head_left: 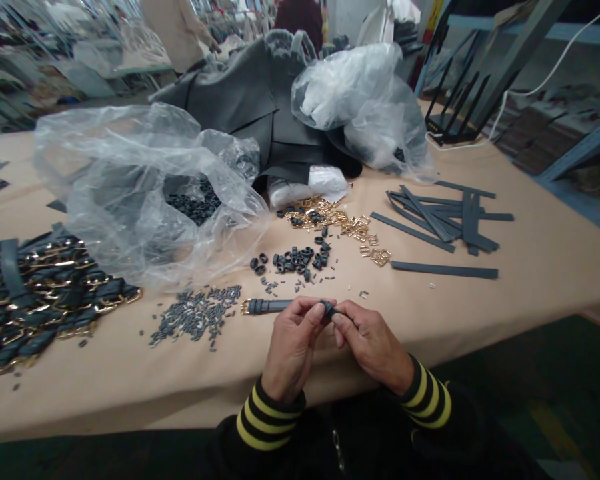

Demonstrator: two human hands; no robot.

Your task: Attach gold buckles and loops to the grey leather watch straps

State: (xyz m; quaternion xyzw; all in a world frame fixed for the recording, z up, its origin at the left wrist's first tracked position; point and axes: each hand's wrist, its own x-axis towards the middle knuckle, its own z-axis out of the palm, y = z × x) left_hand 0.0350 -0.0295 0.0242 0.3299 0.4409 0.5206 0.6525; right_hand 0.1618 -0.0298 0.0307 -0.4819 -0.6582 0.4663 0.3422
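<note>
A dark grey strap (275, 305) with a gold buckle (245, 307) at its left end lies at the table's front, running toward my hands. My left hand (294, 340) is closed, thumb and fingers pinching a dark loop-like piece (329, 308) at the strap's right end. My right hand (373, 340) pinches the same end from the other side. The fingers hide much of this piece. Just beyond my hands lie several dark strap loops (300, 259). Gold buckle frames (353, 227) are scattered farther back. Small grey pieces (200, 313) form a heap to the left.
Finished-looking buckled straps (40, 300) are piled at far left. A clear plastic bag (130, 153) holds dark loops. Loose grey strips (445, 220) lie on the right. Dark sheet material (230, 100), another plastic bag (355, 93) and a black router (453, 123) stand behind. People work in the background.
</note>
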